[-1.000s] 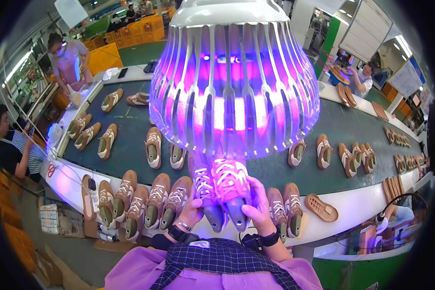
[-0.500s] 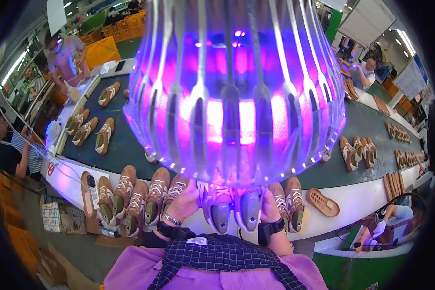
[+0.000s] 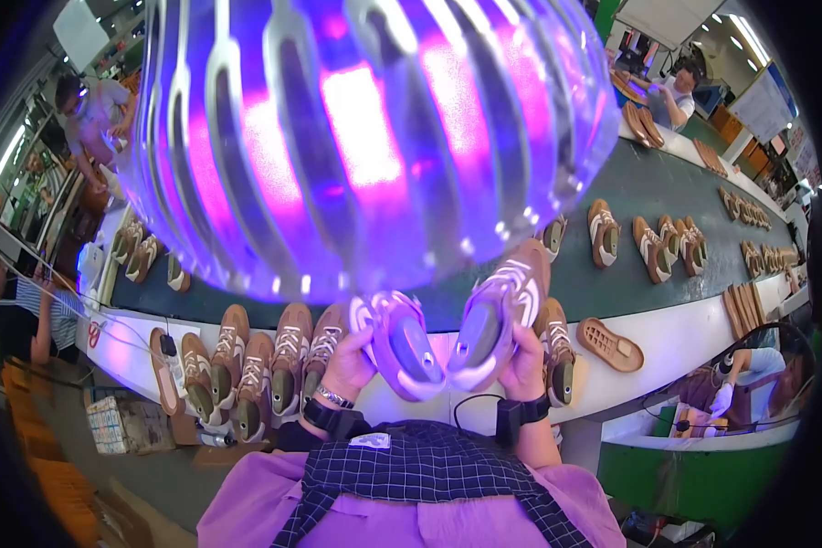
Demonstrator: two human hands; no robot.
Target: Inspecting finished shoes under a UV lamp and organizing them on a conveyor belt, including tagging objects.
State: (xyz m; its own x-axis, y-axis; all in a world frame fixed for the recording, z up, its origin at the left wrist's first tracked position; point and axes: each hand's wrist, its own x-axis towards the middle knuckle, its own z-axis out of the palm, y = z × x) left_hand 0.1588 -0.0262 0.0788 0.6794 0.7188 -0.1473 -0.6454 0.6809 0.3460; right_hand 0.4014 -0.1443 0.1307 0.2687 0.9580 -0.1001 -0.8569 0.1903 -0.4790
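Right below the glowing lamp [image 3: 361, 137], the left hand [image 3: 349, 363] grips the left shoe [image 3: 402, 345] by its outer side and the right hand [image 3: 522, 365] grips the right shoe [image 3: 505, 306] likewise, both tilted, toes apart and heels close together, above the white bench [image 3: 671, 367]. A row of shoes [image 3: 290, 347] sits left of the left hand, while another shoe [image 3: 558, 352] and a tan sole [image 3: 610, 345] lie to the right, beside the green belt [image 3: 612, 301].
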